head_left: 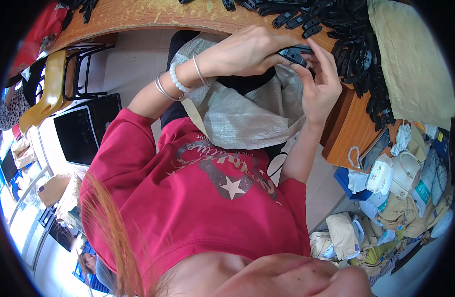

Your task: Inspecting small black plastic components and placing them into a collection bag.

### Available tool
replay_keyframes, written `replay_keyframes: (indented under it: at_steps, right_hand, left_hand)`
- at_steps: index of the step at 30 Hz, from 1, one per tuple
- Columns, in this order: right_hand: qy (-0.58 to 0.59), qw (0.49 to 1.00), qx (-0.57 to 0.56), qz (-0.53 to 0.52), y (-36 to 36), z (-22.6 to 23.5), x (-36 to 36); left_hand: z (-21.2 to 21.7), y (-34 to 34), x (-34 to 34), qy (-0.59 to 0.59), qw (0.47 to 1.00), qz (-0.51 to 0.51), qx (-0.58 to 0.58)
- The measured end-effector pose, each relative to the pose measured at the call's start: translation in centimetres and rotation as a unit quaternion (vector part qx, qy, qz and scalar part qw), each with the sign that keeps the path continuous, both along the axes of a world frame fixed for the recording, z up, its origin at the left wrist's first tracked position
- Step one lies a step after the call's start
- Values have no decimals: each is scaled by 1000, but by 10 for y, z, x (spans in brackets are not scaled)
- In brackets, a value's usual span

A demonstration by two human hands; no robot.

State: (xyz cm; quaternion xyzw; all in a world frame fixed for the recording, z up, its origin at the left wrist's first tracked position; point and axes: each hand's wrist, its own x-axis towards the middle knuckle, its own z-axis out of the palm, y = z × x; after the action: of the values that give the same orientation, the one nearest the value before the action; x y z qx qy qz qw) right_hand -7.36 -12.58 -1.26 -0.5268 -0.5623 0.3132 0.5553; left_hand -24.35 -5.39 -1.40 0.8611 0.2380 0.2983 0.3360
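Observation:
A small black plastic part [296,55], long and slotted, is held between my two hands just off the table edge. My left hand [254,52], with bracelets at its wrist, pinches one end with thumb and fingers. On the other side, my right hand [320,84] grips it between thumb and curled fingers. The part's exact kind cannot be made out. Similar black parts [363,59] lie heaped on the table close to my right hand. A pale woven sack [247,121] is spread across my lap beneath both hands.
The wooden table [153,14] curves along the far side. A beige cloth sack [413,64] lies beyond the heap at right. Bags and packets [403,173] crowd the right side. At left are a yellow chair [49,94] and a black bin [79,133]. Another person [91,265] is at lower left.

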Motion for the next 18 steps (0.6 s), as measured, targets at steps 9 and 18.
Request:
replay_keyframes:
  at_steps: [9, 18]
  right_hand:
    - [-116, 984, -44, 130, 12, -1, 25]
    - [-499, 860, 49, -99, 43, -18, 17]
  left_hand:
    - [2, -6, -14, 119, 965, -31, -234]
    - [-33, 51, 9, 90, 939, 200, 267]
